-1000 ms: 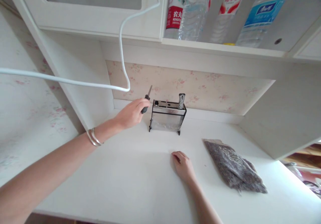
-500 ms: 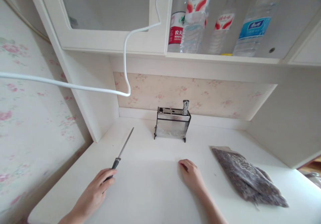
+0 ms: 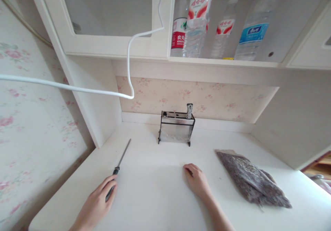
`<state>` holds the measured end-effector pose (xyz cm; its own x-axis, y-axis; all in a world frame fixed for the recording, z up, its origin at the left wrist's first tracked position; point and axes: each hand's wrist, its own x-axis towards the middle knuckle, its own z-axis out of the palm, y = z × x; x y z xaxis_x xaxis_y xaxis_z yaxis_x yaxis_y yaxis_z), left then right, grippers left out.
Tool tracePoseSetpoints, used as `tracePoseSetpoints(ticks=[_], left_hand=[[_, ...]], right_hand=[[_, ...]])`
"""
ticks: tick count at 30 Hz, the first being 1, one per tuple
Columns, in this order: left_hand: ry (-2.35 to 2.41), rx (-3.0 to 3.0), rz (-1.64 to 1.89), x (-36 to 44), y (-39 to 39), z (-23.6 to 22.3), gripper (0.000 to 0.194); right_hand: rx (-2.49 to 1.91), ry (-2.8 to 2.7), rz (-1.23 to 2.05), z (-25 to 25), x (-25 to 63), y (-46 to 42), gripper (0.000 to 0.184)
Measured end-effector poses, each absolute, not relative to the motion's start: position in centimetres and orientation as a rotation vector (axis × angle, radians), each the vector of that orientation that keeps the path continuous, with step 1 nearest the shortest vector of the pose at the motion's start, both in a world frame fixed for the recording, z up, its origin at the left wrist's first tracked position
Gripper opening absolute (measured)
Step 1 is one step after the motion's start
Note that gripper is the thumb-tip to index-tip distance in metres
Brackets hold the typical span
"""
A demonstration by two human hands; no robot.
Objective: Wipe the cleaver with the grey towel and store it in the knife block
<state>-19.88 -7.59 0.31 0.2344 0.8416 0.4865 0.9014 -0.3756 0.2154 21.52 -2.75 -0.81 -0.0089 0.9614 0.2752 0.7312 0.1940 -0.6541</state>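
Observation:
My left hand (image 3: 99, 200) is closed around the black handle of a sharpening steel (image 3: 124, 155), whose thin grey rod points away over the white tabletop. My right hand (image 3: 196, 176) rests on the table with its fingers curled in, and nothing shows in it. Beyond both hands, near the back wall, stands a knife block (image 3: 177, 132) with a black frame and clear sides. One knife with a mottled grey handle (image 3: 189, 111) is upright in its right end.
A crumpled grey-brown cloth (image 3: 250, 179) lies right of my right hand. Overhead, a cabinet shelf (image 3: 222, 62) holds several plastic bottles (image 3: 196, 27). A white cable (image 3: 103, 92) hangs across the upper left. A side panel (image 3: 292, 120) borders the table on the right.
My left hand has drawn the sharpening steel slightly left and closer to me. My right hand stays in place. The view has shifted a little.

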Motion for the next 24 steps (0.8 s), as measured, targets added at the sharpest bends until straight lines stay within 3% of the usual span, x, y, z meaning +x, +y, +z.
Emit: tracePoseSetpoints(ticks=[11,16,19,24], left_hand=[[-1.903,-2.062,-0.874,-21.0,-6.4,-1.0,0.02],[-1.869,-2.05,-0.908,-21.2,-6.2,-1.4,0.024],[-1.895,-2.008,-0.992,-21.6,-6.1,-1.4,0.023],[-1.986,-1.934,-1.168,-22.2,-6.3,-0.9,0.018]], right_hand=[[-1.563,-1.782,0.415,-0.9,20.9,-3.5,0.028],[-1.548,-1.634,0.705,-0.2,21.6,-1.6,0.022],[-1.552,-1.575,0.728,2.9,22.9,1.5,0.03],[-1.62,-1.365,0.447,13.2,23.4,8.2,0.039]])
